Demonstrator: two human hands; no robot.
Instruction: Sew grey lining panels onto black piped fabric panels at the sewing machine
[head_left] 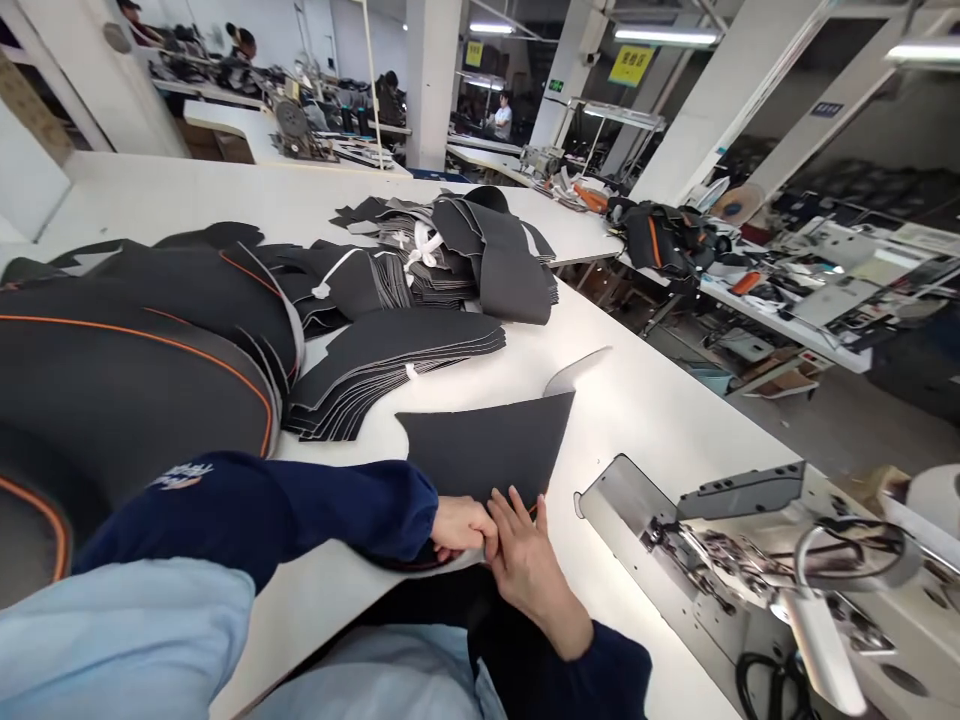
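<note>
Navy sleeves (337,505) over a white worktable (637,405). Nearest, a right hand (529,560) with fingers outstretched on the near part of a dark grey panel (487,435); touching that hand, a left hand (465,527) curled in at the panel's near side, impossible to tell what, if anything, inside the curl. By the right fingertips, a glint of orange. To the right, a sewing machine (757,560); to the left, orange-piped dark pieces (135,365). Beyond the panel, a fanned stack of cut pieces (397,350), then a taller heap (517,265). Farther off, orange-trimmed dark goods (652,240), a person in a pale top (502,120), yellow signs (631,65).
</note>
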